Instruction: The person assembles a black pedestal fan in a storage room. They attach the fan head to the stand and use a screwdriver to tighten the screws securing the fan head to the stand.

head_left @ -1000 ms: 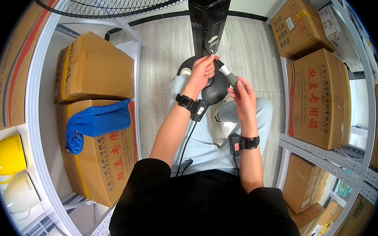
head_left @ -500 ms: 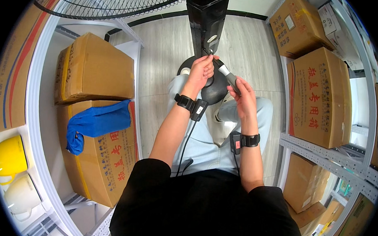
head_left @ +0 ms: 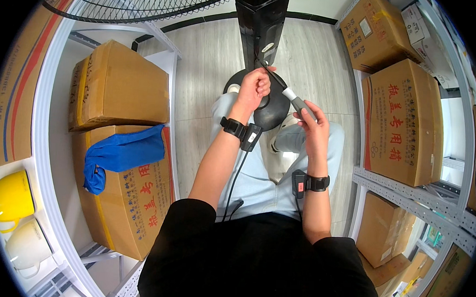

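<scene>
My right hand (head_left: 314,128) closes round the grey handle of a tool (head_left: 304,108). A white collar joins that handle to a thin dark shaft, which slants up and left toward the black fan column. My left hand (head_left: 255,87) is curled beside the lower column, close to the shaft's far end; its fingers hide whatever is in them. The black fan stand (head_left: 260,30) rises in front of me from a round dark base (head_left: 271,116), between my bent legs. Part of its wire grille (head_left: 148,4) shows at the upper left.
On my left, shelving carries a cardboard box (head_left: 121,87), a blue cloth (head_left: 126,151) draped over another box, a yellow mug (head_left: 13,197) and a white mug (head_left: 29,245). A metal rack (head_left: 413,201) with more boxes (head_left: 398,121) stands on my right.
My right hand has moved slightly right with the tool, and more of the thin shaft now shows. The left hand stays nearly in place, curled.
</scene>
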Available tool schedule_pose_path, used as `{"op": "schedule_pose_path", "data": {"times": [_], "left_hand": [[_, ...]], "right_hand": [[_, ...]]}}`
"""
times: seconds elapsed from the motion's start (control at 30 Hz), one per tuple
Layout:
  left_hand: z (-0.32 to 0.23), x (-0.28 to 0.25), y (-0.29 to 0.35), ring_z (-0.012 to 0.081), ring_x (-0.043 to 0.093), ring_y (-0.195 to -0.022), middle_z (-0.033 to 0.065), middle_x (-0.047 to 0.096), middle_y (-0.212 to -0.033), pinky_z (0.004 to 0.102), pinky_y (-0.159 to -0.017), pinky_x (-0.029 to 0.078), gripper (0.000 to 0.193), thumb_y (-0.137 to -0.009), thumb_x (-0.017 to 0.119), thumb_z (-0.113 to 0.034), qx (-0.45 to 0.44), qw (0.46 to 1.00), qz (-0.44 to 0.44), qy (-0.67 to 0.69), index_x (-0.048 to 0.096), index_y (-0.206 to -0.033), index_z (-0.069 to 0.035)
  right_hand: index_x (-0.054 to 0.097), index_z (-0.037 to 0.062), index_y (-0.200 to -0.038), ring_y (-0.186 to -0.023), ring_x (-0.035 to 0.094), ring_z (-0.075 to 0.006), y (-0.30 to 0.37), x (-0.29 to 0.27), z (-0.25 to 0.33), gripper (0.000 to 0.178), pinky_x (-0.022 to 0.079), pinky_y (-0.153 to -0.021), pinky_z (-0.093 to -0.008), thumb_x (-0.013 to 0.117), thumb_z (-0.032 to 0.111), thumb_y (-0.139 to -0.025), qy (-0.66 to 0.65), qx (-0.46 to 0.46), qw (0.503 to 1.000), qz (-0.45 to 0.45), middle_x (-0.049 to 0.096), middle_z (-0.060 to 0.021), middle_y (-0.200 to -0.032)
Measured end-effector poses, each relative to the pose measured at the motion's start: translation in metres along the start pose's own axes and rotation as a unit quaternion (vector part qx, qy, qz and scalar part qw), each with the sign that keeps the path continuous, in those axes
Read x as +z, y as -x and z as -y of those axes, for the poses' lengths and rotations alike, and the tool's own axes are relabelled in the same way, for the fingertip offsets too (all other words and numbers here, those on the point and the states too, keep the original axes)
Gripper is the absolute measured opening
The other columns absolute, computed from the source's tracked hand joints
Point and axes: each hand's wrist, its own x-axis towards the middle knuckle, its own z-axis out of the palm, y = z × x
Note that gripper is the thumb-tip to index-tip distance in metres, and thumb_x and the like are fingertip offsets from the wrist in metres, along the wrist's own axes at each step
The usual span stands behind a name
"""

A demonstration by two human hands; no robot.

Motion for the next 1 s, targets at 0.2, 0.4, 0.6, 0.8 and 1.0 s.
{"op": "schedule_pose_path", "data": {"times": [0.2,0.4,0.6,0.8,1.0], "left_hand": [[-0.002,0.002,0.002,0.0031,0.034,-0.047,-0.0057,0.038,-0.06,0.0192,-0.042,0.027,0.029,-0.088,0.045,-0.01,0.008,1.0,-0.015,0.013,0.057,-0.11,0.004],[-0.001,0.001,0.0,0.0032,0.035,-0.046,-0.0057,0.037,-0.058,0.0189,-0.042,0.027,0.023,-0.095,0.052,-0.017,0.007,1.0,-0.021,-0.019,0.058,-0.105,0.003],[-0.002,0.009,0.002,0.0025,0.034,-0.046,-0.0063,0.037,-0.058,0.0184,-0.041,0.026,0.023,-0.099,0.052,-0.02,0.008,0.998,-0.032,-0.051,0.058,-0.1,0.002],[-0.001,0.009,0.002,0.002,0.034,-0.047,-0.0064,0.036,-0.058,0.0185,-0.041,0.025,0.024,-0.099,0.052,-0.021,0.016,0.997,-0.046,-0.067,0.058,-0.099,0.001],[-0.001,0.006,0.002,0.002,0.034,-0.047,-0.0065,0.036,-0.058,0.0185,-0.042,0.026,0.025,-0.1,0.051,-0.021,0.013,0.996,-0.043,-0.072,0.058,-0.103,0.002]], "right_hand": [[0.06,-0.0011,-0.118,-0.082,0.067,-0.0154,0.003,0.001,0.007,0.032,0.05,-0.066,-0.0231,0.065,0.008,-0.088,0.003,-0.003,1.0,0.002,0.066,-0.0087,-0.1],[0.06,-0.0008,-0.118,-0.083,0.067,-0.0154,-0.002,0.013,0.005,0.031,0.052,-0.067,-0.0229,0.065,0.009,-0.09,-0.006,0.0,1.0,0.01,0.066,-0.0088,-0.1],[0.058,-0.0006,-0.119,-0.083,0.068,-0.0153,-0.005,0.02,-0.002,0.03,0.053,-0.066,-0.0231,0.063,0.011,-0.092,-0.012,-0.015,1.0,0.011,0.066,-0.0091,-0.102],[0.054,0.0005,-0.123,-0.081,0.068,-0.0155,0.005,0.028,-0.003,0.033,0.054,-0.064,-0.0232,0.06,0.018,-0.095,-0.034,0.05,0.998,0.027,0.064,-0.0094,-0.105],[0.055,0.0012,-0.123,-0.074,0.065,-0.0129,0.003,0.027,-0.015,0.033,0.054,-0.065,-0.0236,0.062,0.012,-0.093,-0.007,0.002,1.0,0.029,0.063,-0.0075,-0.103]]}}
